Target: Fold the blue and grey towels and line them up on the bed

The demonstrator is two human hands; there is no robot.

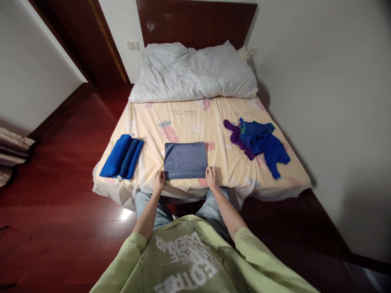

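Note:
A grey-blue cloth (185, 158) lies flat on the bed near its front edge, with a narrow band folded over along the side closest to me. My left hand (159, 180) pinches the left end of that band, fingers closed on the cloth. At the opposite end, my right hand (211, 176) grips the band's right corner, fingers also closed. Both hands rest low at the bedding.
Folded blue cloths (121, 157) lie on the bed's left side. On the right is a loose heap of blue clothing (262, 140) with a purple garment (240, 140). A pale quilt (195, 73) lies across the far end, before the dark headboard (198, 22).

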